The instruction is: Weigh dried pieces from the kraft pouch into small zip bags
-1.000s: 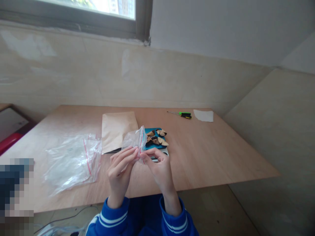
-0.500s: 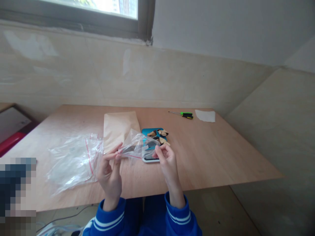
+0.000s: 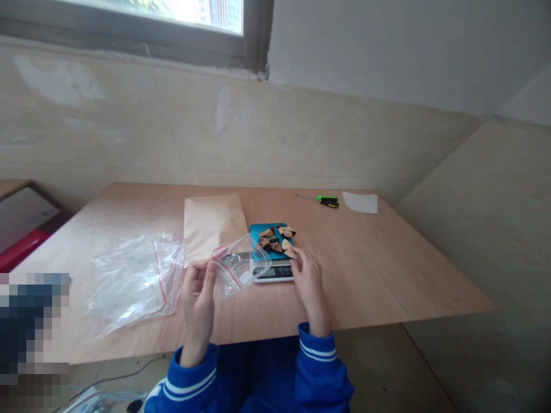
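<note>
My left hand is closed on the edge of a small clear zip bag with a red strip, held up left of the scale. A digital scale with a blue plate bears several dried brown-and-tan pieces. My right hand is at the right side of the scale, its fingertips at a pale dried piece on the plate's edge; whether they grip it is too small to tell.
Clear plastic bags lie at the left, with a brown paper envelope behind my left hand. Farther back are screwdrivers and a white paper piece. The wooden table has its front edge near my sleeves.
My right hand has let go of the bag and moved right to the dried pieces. The bag now hangs from my left hand alone, and the scale's display shows.
</note>
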Available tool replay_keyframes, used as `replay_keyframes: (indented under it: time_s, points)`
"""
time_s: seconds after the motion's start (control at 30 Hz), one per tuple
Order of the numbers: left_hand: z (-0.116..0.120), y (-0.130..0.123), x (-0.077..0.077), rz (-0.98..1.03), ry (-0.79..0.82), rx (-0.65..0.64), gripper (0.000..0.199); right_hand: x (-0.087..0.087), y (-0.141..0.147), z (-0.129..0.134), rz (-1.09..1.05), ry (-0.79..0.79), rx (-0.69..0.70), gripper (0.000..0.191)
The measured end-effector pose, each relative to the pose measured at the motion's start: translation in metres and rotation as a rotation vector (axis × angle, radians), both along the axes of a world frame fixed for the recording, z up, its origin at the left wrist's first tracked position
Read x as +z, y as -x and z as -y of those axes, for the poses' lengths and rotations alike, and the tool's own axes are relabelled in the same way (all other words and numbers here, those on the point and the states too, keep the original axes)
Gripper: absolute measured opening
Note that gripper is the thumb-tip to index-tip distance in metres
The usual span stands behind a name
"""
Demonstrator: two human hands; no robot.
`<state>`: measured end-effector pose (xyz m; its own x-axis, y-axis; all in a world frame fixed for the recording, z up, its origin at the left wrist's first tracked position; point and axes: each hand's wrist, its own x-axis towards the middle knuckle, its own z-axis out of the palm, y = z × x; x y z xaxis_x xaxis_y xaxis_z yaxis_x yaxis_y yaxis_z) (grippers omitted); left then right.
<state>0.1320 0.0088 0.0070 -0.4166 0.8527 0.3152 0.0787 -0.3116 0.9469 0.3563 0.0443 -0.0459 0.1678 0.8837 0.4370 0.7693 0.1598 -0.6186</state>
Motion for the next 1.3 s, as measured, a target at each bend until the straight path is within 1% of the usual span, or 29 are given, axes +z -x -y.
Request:
replay_keyframes:
  time_s: [0.07, 0.13, 0.2, 0.3, 0.37, 0.4, 0.47, 0.53, 0.67, 0.87, 0.97, 1.07, 1.17, 1.23, 1.3]
  points:
    - [0.0, 0.001, 0.002, 0.005, 0.013, -0.031, 0.019, 0.008, 0.0, 0.002, -0.005, 0.016, -0.027, 0.026]
    - [0.0, 0.002, 0.003, -0.005, 0.029, -0.042, 0.02, 0.019, 0.0, 0.005, -0.065, 0.019, -0.034, 0.024]
    - [0.0, 0.002, 0.002, -0.005, 0.044, -0.057, 0.021, 0.032, 0.002, 0.009, -0.234, 0.022, -0.042, 0.025]
    - [0.0, 0.002, 0.0, 0.047, 0.057, -0.111, 0.021, 0.054, 0.007, 0.018, -0.629, 0.026, -0.052, 0.032]
    - [0.0, 0.0, -0.001, 0.082, 0.061, -0.136, 0.02, 0.07, 0.013, 0.026, -0.848, 0.052, -0.009, 0.036]
    - [0.0, -0.001, 0.0, 0.092, 0.065, -0.142, 0.021, 0.077, 0.017, 0.03, -0.924, 0.074, 0.028, 0.036]
    - [0.0, -0.003, 0.001, 0.097, 0.081, -0.158, 0.022, 0.089, 0.025, 0.037, -1.015, 0.121, 0.103, 0.034]
    - [0.002, -0.006, 0.004, 0.107, 0.1, -0.197, 0.024, 0.098, 0.034, 0.042, -1.057, 0.144, 0.158, 0.032]
    - [0.005, -0.011, 0.011, 0.165, 0.118, -0.299, 0.023, 0.104, 0.045, 0.047, -1.048, 0.152, 0.208, 0.03]
    - [0.008, -0.014, 0.018, 0.186, 0.102, -0.322, 0.022, 0.106, 0.048, 0.054, -0.801, 0.163, 0.242, 0.025]
    - [0.01, -0.013, 0.019, 0.195, 0.087, -0.329, 0.021, 0.112, 0.047, 0.059, -0.649, 0.113, 0.278, 0.022]
    - [0.013, -0.011, 0.02, 0.216, 0.065, -0.359, 0.018, 0.119, 0.046, 0.065, -0.496, 0.038, 0.352, 0.018]
    - [0.014, -0.011, 0.021, 0.242, 0.058, -0.38, 0.016, 0.124, 0.045, 0.07, -0.423, -0.027, 0.416, 0.02]
    - [0.014, -0.012, 0.021, 0.257, 0.06, -0.38, 0.016, 0.126, 0.042, 0.069, -0.433, -0.064, 0.389, 0.021]
    - [0.014, -0.012, 0.022, 0.275, 0.063, -0.38, 0.017, 0.125, 0.037, 0.062, -0.431, -0.107, 0.315, 0.023]
